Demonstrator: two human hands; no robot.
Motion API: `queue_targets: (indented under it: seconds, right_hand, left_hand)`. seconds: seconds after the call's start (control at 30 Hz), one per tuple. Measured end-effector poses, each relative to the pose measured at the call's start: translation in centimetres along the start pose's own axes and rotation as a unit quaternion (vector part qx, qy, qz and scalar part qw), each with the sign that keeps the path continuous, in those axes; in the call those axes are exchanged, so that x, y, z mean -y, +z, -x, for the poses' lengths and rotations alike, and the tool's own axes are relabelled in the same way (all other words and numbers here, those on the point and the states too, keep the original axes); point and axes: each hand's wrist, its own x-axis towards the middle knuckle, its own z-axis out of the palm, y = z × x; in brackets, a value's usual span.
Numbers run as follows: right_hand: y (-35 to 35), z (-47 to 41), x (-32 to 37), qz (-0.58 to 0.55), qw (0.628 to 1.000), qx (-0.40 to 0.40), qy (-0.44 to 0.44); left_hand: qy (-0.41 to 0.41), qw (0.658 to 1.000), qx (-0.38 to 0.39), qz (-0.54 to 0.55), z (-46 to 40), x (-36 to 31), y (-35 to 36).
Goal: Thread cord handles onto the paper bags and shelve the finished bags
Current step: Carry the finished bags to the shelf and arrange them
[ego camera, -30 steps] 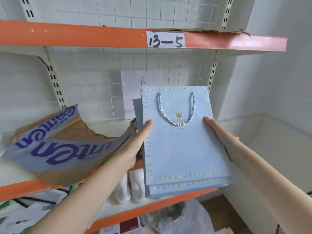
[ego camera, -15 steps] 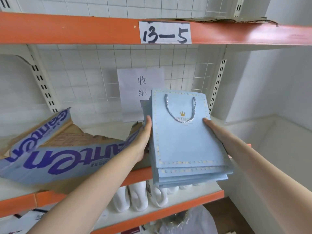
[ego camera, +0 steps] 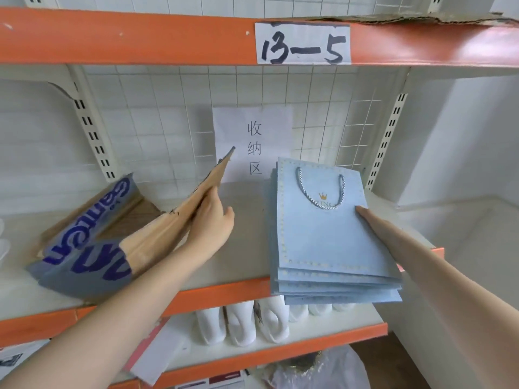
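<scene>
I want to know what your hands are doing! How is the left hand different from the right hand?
The left hand pushes against the torn cardboard box, while the right hand rests on the blue paper bags. The left hand stands on edge, thumb out; the right hand lies flat, fingers straight. Both reach onto the same shelf.

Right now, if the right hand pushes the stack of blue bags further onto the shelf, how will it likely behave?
The bags are flat, already fanned at the front edge, so they would probably slide over each other rather than move as one. The stack overhangs the shelf, so it may sag or tip forward. The right hand lies flat on top; light downward pressure should help.
</scene>
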Motion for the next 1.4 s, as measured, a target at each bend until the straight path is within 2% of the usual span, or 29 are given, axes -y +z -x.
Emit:
queue_targets:
  seconds: [0.17,0.23,0.27,0.3,0.37,0.4,0.43,0.47,0.5,0.53,0.6,0.67,0.7,0.73,0.8,0.83,0.9,1.0,1.1,1.17,1.23,1.33,1.4]
  right_hand:
    - [1.9,-1.1,1.5,0.045,0.999,0.028,0.004]
    - [2.8,-1.1,2.5,0.113,0.993,0.026,0.013]
    - [3.0,-0.9,3.2,0.167,0.986,-0.002,-0.007]
    - [3.4,-0.7,3.9,0.226,0.972,-0.05,-0.049]
    - [4.4,0.3,5.6,0.311,0.918,-0.161,-0.186]
    - [5.1,1.6,6.5,0.311,0.89,-0.191,-0.275]
    - [6.1,2.7,7.2,0.297,0.866,-0.184,-0.357]
    - [7.3,3.9,7.7,0.28,0.853,-0.151,-0.414]
    - [8.8,5.1,8.2,0.258,0.86,-0.096,-0.429]
    - [10.4,6.4,8.4,0.228,0.885,-0.026,-0.406]
    - [13.4,8.7,9.0,0.135,0.943,0.121,-0.28]
    - [15.7,9.9,9.1,0.067,0.964,0.205,-0.155]
    - [16.5,9.8,9.0,0.041,0.967,0.222,-0.12]
    - [17.2,10.0,8.8,0.006,0.968,0.233,-0.094]
    - [18.5,9.8,8.4,-0.053,0.966,0.241,-0.076]
    - [19.2,9.9,8.1,-0.06,0.962,0.252,-0.082]
    - [20.2,10.2,7.5,-0.051,0.954,0.276,-0.107]
    - [20.8,10.6,7.3,-0.023,0.947,0.245,-0.205]
    - [20.5,10.2,7.9,0.003,0.937,0.199,-0.288]
    - [20.3,10.5,8.2,0.025,0.919,0.213,-0.332]
    - [20.2,10.9,8.3,0.091,0.901,0.218,-0.364]
    - [20.2,11.6,8.0,0.19,0.89,0.129,-0.393]
    - [19.9,11.8,7.3,0.19,0.896,0.059,-0.398]
  left_hand:
    - [0.059,0.994,0.001,-0.095,1.4,1.5,0.1]
    - [0.073,0.989,-0.004,-0.13,1.9,1.5,0.3]
    - [0.08,0.987,-0.007,-0.141,2.2,1.6,0.4]
    - [0.087,0.985,-0.011,-0.146,2.6,1.6,0.5]
    - [0.098,0.985,-0.02,-0.142,3.5,1.7,0.7]
    - [0.103,0.985,-0.028,-0.136,4.0,1.7,0.7]
    - [0.11,0.985,-0.037,-0.126,4.4,1.7,0.6]
    - [0.115,0.986,-0.047,-0.112,4.9,1.7,0.5]
    - [0.116,0.987,-0.057,-0.093,5.3,1.8,0.4]
    - [0.113,0.989,-0.063,-0.072,5.6,1.9,0.3]
    - [0.075,0.996,-0.054,-0.001,6.4,1.9,-0.4]
    - [-0.017,0.989,-0.023,0.145,7.3,1.3,-1.1]
    - [-0.072,0.968,-0.014,0.241,7.8,0.8,-1.5]
    - [-0.132,0.931,-0.02,0.339,8.4,0.5,-2.1]
    - [-0.243,0.828,-0.046,0.504,9.5,0.0,-3.1]
    - [-0.267,0.783,-0.071,0.557,10.2,0.0,-3.9]
    - [-0.27,0.731,-0.118,0.615,11.3,0.1,-5.4]
    - [-0.27,0.683,-0.154,0.661,12.3,0.6,-7.3]
    - [-0.289,0.606,-0.146,0.727,13.2,2.2,-9.2]
    - [-0.306,0.556,-0.147,0.759,14.1,3.5,-10.4]
    - [-0.331,0.535,-0.141,0.765,14.9,4.5,-11.3]
    - [-0.341,0.518,-0.117,0.776,15.6,5.3,-12.1]
    - [-0.34,0.543,-0.106,0.76,16.2,5.0,-12.5]
